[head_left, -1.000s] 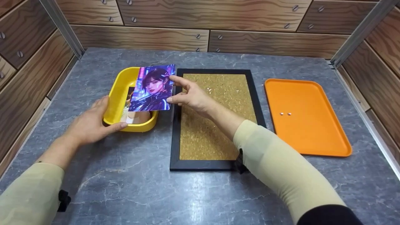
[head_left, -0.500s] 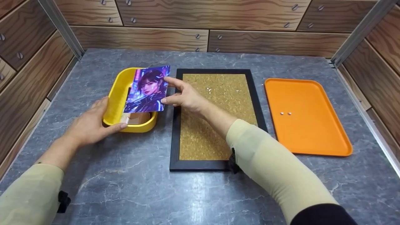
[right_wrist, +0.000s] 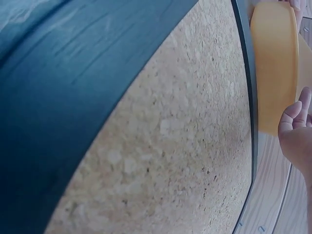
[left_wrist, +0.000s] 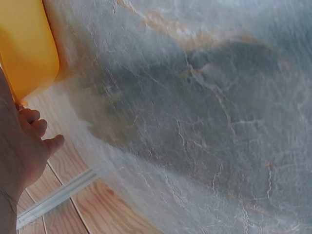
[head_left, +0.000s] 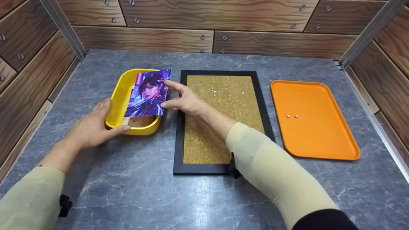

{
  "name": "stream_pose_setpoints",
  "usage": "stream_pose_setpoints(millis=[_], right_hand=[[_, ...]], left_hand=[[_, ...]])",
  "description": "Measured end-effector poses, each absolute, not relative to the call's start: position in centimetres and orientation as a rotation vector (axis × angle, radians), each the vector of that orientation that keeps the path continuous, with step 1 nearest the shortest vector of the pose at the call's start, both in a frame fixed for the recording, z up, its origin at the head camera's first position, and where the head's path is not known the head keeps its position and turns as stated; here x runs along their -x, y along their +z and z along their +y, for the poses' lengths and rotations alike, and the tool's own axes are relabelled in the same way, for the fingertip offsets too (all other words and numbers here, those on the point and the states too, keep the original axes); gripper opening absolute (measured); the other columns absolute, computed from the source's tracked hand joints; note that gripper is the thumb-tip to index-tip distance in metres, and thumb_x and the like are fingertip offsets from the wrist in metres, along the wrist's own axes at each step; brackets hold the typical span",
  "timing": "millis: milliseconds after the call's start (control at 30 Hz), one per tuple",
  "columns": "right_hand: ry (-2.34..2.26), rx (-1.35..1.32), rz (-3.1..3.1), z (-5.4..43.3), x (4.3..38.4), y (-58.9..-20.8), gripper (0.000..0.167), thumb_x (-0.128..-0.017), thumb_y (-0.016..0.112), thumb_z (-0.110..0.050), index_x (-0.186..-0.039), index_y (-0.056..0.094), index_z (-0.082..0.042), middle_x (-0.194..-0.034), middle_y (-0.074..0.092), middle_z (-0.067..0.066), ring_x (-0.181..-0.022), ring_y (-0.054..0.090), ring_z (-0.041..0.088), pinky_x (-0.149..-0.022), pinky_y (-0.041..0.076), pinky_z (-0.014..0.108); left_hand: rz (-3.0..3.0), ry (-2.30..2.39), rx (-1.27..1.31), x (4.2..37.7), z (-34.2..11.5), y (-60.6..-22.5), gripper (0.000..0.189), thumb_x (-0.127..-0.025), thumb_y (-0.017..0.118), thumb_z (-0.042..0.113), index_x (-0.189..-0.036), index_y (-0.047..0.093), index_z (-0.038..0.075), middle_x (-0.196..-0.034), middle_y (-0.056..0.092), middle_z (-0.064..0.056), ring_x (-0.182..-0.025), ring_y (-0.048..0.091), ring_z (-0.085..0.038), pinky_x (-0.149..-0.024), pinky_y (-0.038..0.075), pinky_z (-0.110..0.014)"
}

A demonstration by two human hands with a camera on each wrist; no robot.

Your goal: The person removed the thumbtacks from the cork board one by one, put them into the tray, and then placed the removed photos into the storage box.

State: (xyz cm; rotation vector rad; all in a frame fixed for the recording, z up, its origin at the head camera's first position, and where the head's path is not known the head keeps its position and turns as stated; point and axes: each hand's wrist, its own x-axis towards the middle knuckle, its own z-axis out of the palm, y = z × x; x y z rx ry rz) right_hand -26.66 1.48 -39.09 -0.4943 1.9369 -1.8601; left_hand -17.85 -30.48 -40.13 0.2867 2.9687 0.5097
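In the head view my right hand (head_left: 188,99) pinches the right edge of a glossy picture card (head_left: 147,94), with the thumb and forefinger spread along that edge. The card shows a dark-haired figure in purple and blue. It is tilted over the yellow plastic bin (head_left: 119,99) and covers much of its opening. Other pictures (head_left: 140,121) lie inside the bin, mostly hidden. My left hand (head_left: 91,126) holds the bin's near left corner, thumb at the front rim and fingers along the left wall. The left wrist view shows its fingers (left_wrist: 36,124) curled by the bin's wall.
Right of the bin lies a cork board (head_left: 211,140) with a black frame (head_left: 207,168) and several small shiny pins (head_left: 213,92) on it. Farther right is an orange tray (head_left: 319,137) bearing two small pins (head_left: 292,116). Wood-patterned walls (head_left: 166,38) surround the grey marbled table (head_left: 143,191).
My right hand has moved left and slightly down with the picture card, which now covers more of the bin's opening. The left hand has stayed on the bin.
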Motion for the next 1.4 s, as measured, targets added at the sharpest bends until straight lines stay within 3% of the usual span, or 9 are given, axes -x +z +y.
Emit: stream_pose_setpoints(millis=[200,533,800,933,1233,1400], right_hand=[[-1.816,0.496,1.959,1.0,26.7,-39.3,0.086,-0.089,0.081,0.001,-0.164,0.040,-0.010,-0.151,0.052,0.015,-0.101,0.067,0.018,-0.101,0.056,0.053],[-1.766,0.494,1.982,0.5,26.6,-39.3,0.086,-0.090,0.083,-0.006,-0.164,0.041,-0.012,-0.158,0.049,0.012,-0.113,0.064,0.022,-0.098,0.057,0.047],[-1.763,0.497,1.942,0.2,26.5,-39.4,0.083,-0.091,0.083,-0.007,-0.164,0.042,-0.012,-0.149,0.054,0.011,-0.106,0.071,0.026,-0.103,0.055,0.052],[-1.761,0.498,1.925,0.2,26.6,-39.6,0.081,-0.094,0.081,-0.008,-0.164,0.042,-0.012,-0.144,0.056,0.010,-0.099,0.074,0.030,-0.098,0.056,0.049],[-1.719,0.543,1.958,0.3,26.7,-39.7,0.078,-0.095,0.080,-0.012,-0.163,0.043,-0.010,-0.143,0.059,0.010,-0.088,0.073,0.022,-0.082,0.056,0.037],[-1.684,0.558,1.965,0.1,26.7,-39.6,0.078,-0.096,0.080,-0.015,-0.163,0.042,-0.011,-0.146,0.058,0.010,-0.090,0.073,0.025,-0.085,0.057,0.039]], left_hand=[[2.962,0.507,-0.281,17.9,-30.6,-40.2,0.122,-0.093,0.059,0.079,-0.170,0.005,0.001,-0.175,0.013,-0.025,-0.158,0.016,-0.050,-0.120,0.021,-0.075],[2.948,0.505,-0.271,17.9,-30.6,-40.1,0.123,-0.093,0.058,0.079,-0.170,0.002,0.002,-0.175,0.011,-0.024,-0.159,0.014,-0.050,-0.122,0.019,-0.074],[2.960,0.532,-0.288,17.8,-30.7,-40.2,0.122,-0.093,0.058,0.080,-0.170,0.002,0.003,-0.175,0.011,-0.025,-0.159,0.014,-0.050,-0.122,0.019,-0.074],[2.959,0.551,-0.283,17.8,-30.6,-40.2,0.122,-0.092,0.059,0.079,-0.170,0.003,0.003,-0.174,0.013,-0.026,-0.158,0.015,-0.050,-0.122,0.020,-0.074],[2.944,0.545,-0.265,17.8,-30.5,-40.2,0.122,-0.093,0.059,0.079,-0.170,0.002,0.004,-0.174,0.013,-0.026,-0.158,0.015,-0.050,-0.122,0.019,-0.074],[2.939,0.551,-0.259,17.9,-30.6,-40.2,0.121,-0.093,0.060,0.078,-0.170,0.001,0.004,-0.174,0.012,-0.026,-0.158,0.014,-0.050,-0.122,0.018,-0.074]])
